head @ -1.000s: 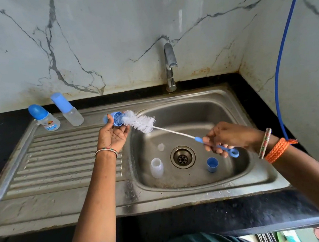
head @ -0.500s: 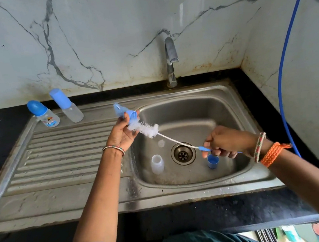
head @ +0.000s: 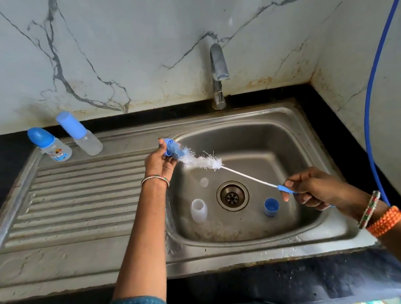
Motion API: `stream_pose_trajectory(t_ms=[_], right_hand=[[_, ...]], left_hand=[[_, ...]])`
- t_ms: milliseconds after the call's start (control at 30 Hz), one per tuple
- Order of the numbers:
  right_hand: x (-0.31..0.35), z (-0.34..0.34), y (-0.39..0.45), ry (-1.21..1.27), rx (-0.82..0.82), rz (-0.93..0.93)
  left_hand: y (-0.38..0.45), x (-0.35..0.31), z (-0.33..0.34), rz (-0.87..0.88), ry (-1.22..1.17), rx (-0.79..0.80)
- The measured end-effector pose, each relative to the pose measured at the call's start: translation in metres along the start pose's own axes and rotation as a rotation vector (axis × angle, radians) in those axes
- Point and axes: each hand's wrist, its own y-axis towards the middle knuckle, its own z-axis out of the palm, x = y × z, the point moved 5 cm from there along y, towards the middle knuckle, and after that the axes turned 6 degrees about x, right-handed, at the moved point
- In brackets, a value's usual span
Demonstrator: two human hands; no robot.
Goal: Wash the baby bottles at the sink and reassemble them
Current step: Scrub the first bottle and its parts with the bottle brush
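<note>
My left hand (head: 159,163) holds a small blue bottle cap (head: 170,147) above the left rim of the sink basin (head: 297,127). My right hand (head: 313,191) grips the blue handle of a bottle brush (head: 203,162); its white bristle head pushes into the cap. In the basin stand a clear bottle body (head: 198,210) left of the drain and a blue collar ring (head: 271,207) right of it. A small clear teat (head: 204,182) lies behind the bottle body. Two assembled bottles with blue caps, one printed (head: 50,146) and one plain (head: 81,135), stand at the back of the drainboard.
A steel tap (head: 219,74) rises behind the basin against the marble wall. The ribbed drainboard (head: 76,200) stretches left. The drain (head: 232,196) is at the basin's centre. A blue hose (head: 372,86) hangs along the right wall. Black counter surrounds the sink.
The brush head has gone from beside the cap to inside it, and my right hand has dropped lower and slid back along the handle. The cap stays in my left hand.
</note>
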Motion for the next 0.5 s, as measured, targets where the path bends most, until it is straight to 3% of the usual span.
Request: stream_pose_trajectory(t_ms=[100,133,200,300,367,500], right_hand=[[-0.026,-0.025,-0.012,-0.029,-0.098,0.044],[-0.038,-0.039,-0.019,-0.022,-0.15,0.061],[-0.056,-0.065,-0.029,0.021,-0.27,0.096],[-0.055,-0.078,-0.012,0.004,-0.425,0.037],[-0.032,-0.068,0.006,-0.151,-0.498,-0.066],[-0.002,-0.047,0.034,-0.589,-0.652,-0.108]], left_hand=[[0.014,-0.024,-0.024,0.056,-0.145,-0.14],[0.019,-0.037,-0.035,0.068,-0.093,-0.183],[0.025,-0.053,-0.04,0.035,0.152,-0.159],[0.035,-0.022,-0.018,-0.106,0.494,0.017],[0.041,0.015,-0.006,-0.18,0.725,0.096],[0.072,0.073,-0.012,-0.129,1.396,0.202]])
